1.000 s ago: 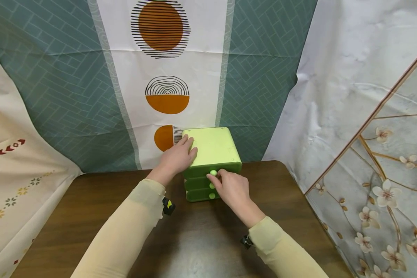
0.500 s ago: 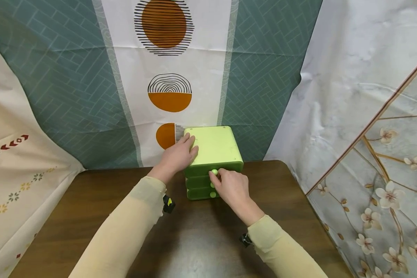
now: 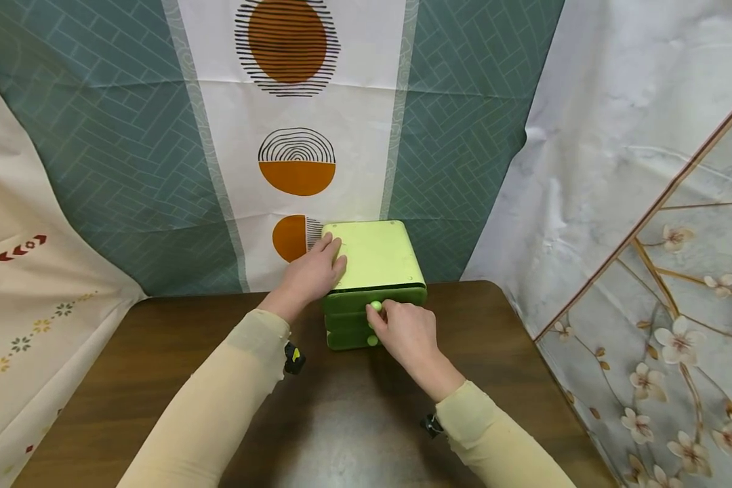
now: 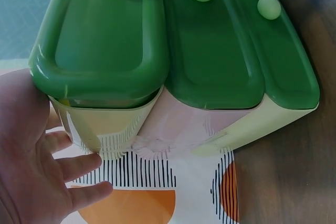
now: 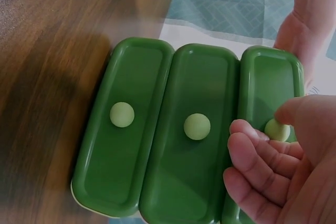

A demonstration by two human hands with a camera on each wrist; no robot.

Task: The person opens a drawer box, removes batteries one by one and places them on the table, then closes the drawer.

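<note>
A small green cabinet [image 3: 378, 252] with three stacked drawers stands at the back of the table, its top pale yellow-green. My right hand [image 3: 410, 332] pinches the round light-green knob [image 5: 276, 131] of the top drawer [image 4: 105, 40] between thumb and fingers. That drawer is slightly out: a thin dark gap shows under the cabinet's top edge in the head view. My left hand [image 3: 311, 274] rests over the top left edge, fingers extended along the casing. In the right wrist view the middle knob [image 5: 197, 126] and bottom knob [image 5: 122, 115] are untouched, their drawers closed.
The brown wooden table [image 3: 177, 379] reaches out in front of and beside the cabinet. Directly behind hangs a patterned teal and white cloth [image 3: 366, 135]. A floral cloth [image 3: 653, 325] borders the right side, and a cream one [image 3: 49, 305] the left.
The top drawer has come slightly forward with my right hand on its knob, and a dark gap has appeared under the top. My left hand stays in place; the head view shifted slightly.
</note>
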